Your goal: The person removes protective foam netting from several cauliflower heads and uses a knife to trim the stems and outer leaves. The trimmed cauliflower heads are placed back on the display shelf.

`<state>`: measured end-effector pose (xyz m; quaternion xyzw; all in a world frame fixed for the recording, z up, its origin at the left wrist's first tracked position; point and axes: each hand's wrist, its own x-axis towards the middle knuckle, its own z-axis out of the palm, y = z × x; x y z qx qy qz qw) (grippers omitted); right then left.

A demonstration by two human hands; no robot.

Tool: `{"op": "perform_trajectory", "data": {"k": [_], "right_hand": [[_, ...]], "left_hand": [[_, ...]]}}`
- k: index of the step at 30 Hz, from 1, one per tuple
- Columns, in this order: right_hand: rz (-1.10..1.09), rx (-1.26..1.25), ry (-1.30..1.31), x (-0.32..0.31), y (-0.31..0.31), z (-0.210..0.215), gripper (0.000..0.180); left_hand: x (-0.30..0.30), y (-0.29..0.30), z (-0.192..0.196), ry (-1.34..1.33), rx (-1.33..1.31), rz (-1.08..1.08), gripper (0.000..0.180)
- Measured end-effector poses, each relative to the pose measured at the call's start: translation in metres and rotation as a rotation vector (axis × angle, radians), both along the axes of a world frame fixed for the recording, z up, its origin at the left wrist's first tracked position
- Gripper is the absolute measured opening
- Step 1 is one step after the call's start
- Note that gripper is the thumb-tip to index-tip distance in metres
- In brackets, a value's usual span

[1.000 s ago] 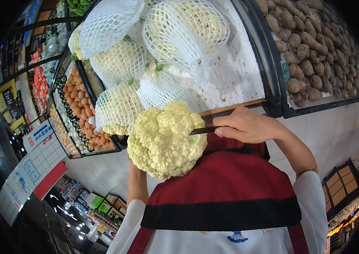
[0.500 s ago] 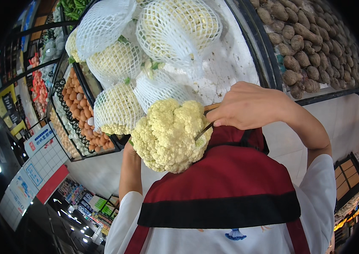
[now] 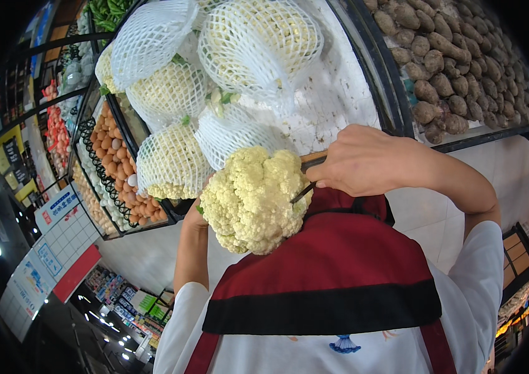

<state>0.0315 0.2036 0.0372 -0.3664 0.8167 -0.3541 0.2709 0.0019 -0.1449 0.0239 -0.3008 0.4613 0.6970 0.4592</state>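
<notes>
A bare cauliflower is held up just off the near edge of the bin, left of that edge's middle, partly in front of the apron. The right hand grips a knife, its fingers closed round the handle, and the blade meets the cauliflower's right side. The cauliflower hides most of the left hand; it seems to support the head from behind, but I cannot tell how its fingers are set. Netted heads crowd the bin's left half, one at the near left corner. The right hand covers part of the near edge by the right corner. Past the right edge lie brown roots; past the left, eggs.
</notes>
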Motion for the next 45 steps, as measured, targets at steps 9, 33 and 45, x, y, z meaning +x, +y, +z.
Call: {"op": "perform_trajectory", "data": {"k": [9,33,45], "right_hand": [[0.048,-0.031,-0.098,-0.001,0.004,-0.004,0.013],[-0.340,0.031,-0.105,-0.011,0.012,-0.029,0.018],[-0.957,-0.775,-0.495,0.015,-0.071,-0.026,0.031]], "left_hand": [[-0.002,-0.001,-0.006,-0.020,0.097,-0.068,0.055],[-0.001,-0.018,-0.008,0.251,0.157,-0.012,0.050],[0.004,-0.012,-0.006,0.248,0.241,0.228,0.050]]}}
